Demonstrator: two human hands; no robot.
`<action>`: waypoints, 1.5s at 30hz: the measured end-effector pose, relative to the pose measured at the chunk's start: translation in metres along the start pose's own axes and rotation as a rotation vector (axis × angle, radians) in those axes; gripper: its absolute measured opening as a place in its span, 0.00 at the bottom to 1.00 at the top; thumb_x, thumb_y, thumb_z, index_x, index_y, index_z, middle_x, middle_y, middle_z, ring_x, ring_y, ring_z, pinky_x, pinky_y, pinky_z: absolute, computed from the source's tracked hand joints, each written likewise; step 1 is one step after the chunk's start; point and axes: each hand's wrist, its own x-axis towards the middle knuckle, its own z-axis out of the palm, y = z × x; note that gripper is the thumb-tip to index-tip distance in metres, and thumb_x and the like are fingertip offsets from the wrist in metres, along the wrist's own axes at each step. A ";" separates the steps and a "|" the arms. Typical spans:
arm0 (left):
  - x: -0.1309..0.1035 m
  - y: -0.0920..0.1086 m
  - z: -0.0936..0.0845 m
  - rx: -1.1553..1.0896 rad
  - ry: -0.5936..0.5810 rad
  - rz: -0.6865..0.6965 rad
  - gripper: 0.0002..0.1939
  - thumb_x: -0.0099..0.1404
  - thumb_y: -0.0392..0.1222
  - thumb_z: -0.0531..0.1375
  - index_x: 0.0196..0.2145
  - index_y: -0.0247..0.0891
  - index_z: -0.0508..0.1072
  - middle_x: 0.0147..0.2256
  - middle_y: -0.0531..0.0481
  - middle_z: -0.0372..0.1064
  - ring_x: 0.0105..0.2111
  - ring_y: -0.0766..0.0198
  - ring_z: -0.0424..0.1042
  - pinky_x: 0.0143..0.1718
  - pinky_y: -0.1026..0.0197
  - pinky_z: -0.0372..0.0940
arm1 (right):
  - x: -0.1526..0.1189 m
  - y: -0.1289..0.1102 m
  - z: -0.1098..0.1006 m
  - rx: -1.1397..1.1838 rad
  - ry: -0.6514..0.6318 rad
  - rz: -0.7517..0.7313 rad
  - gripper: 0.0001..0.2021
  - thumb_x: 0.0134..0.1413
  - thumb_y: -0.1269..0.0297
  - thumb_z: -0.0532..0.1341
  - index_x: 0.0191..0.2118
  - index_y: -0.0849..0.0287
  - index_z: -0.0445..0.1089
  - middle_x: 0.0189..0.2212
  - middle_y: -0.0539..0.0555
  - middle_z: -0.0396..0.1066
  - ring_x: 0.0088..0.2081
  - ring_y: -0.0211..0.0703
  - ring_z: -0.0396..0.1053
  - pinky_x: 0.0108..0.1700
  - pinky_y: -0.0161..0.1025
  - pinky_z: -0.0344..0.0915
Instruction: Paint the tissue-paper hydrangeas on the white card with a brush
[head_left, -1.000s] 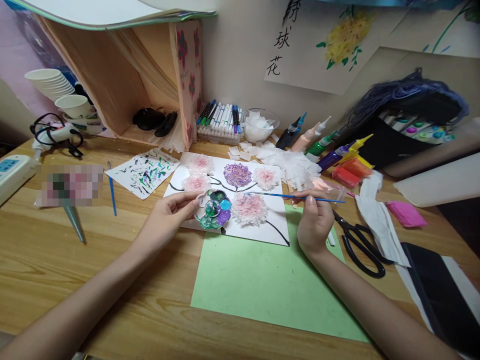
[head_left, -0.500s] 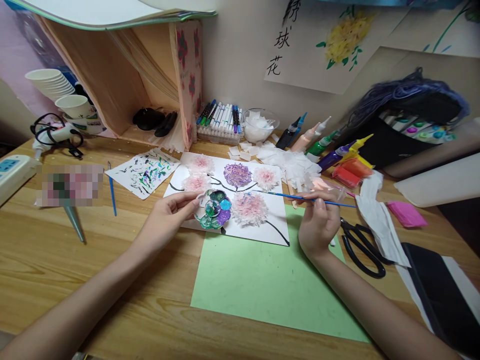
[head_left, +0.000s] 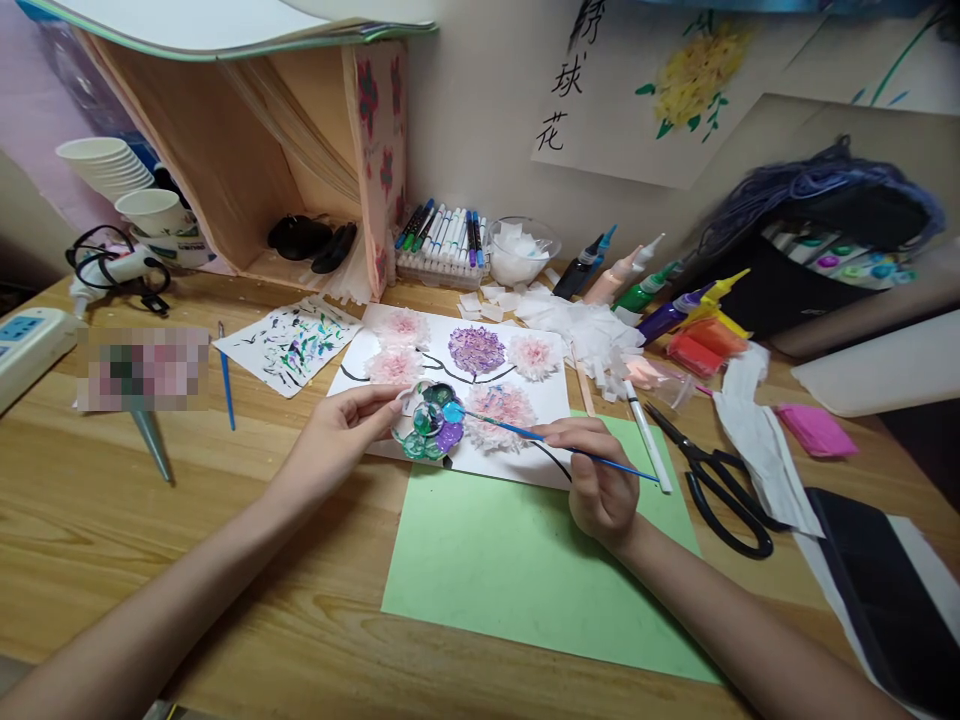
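Paintbrush (head_left: 517, 431) sits pinched in the right hand (head_left: 604, 485), its tip at the palette's (head_left: 424, 422) blue paint (head_left: 452, 411). Left hand (head_left: 349, 425) pinches the palette's edge, over the white sheet (head_left: 553, 397) with 5 flowers (head_left: 476, 350).

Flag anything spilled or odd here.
Loose white paper pieces lie scattered outside the transparent bowl, which looks untidy; a pixelated patch hides detail at left. No spill shows near the palette in the left hand or the brush in the right hand.

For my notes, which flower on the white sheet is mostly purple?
The flower at the back middle of the white sheet; the other four flowers are mainly pink.
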 end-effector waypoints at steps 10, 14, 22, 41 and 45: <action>0.003 -0.007 0.000 -0.004 0.008 -0.028 0.24 0.53 0.55 0.65 0.43 0.39 0.77 0.43 0.45 0.77 0.41 0.56 0.74 0.38 0.59 0.71 | 0.015 0.013 -0.002 0.187 0.435 0.263 0.09 0.60 0.66 0.51 0.34 0.55 0.67 0.29 0.50 0.70 0.32 0.41 0.71 0.33 0.40 0.66; 0.002 -0.003 0.001 0.025 0.024 -0.034 0.25 0.52 0.55 0.65 0.43 0.37 0.78 0.42 0.44 0.77 0.40 0.55 0.74 0.39 0.58 0.72 | 0.026 0.036 -0.013 0.293 0.571 0.566 0.07 0.57 0.61 0.54 0.31 0.56 0.66 0.25 0.48 0.67 0.26 0.37 0.69 0.26 0.34 0.61; 0.002 0.001 0.003 0.024 0.058 -0.050 0.25 0.49 0.56 0.67 0.41 0.37 0.78 0.40 0.44 0.78 0.40 0.55 0.75 0.39 0.57 0.72 | 0.024 0.042 -0.014 0.303 0.496 0.664 0.08 0.56 0.59 0.55 0.31 0.56 0.65 0.23 0.47 0.67 0.26 0.35 0.68 0.26 0.32 0.58; 0.001 -0.001 0.001 0.009 0.043 -0.045 0.25 0.50 0.56 0.66 0.42 0.37 0.77 0.44 0.44 0.77 0.44 0.52 0.74 0.42 0.55 0.72 | 0.024 0.031 -0.010 0.233 0.405 0.597 0.08 0.59 0.59 0.54 0.33 0.56 0.65 0.26 0.48 0.70 0.31 0.38 0.70 0.34 0.36 0.62; 0.001 -0.001 0.001 -0.001 0.054 -0.043 0.24 0.49 0.56 0.67 0.41 0.38 0.78 0.42 0.44 0.77 0.43 0.52 0.74 0.41 0.55 0.72 | 0.024 0.032 -0.010 0.208 0.404 0.592 0.09 0.59 0.58 0.53 0.34 0.56 0.65 0.28 0.48 0.70 0.31 0.38 0.70 0.34 0.37 0.63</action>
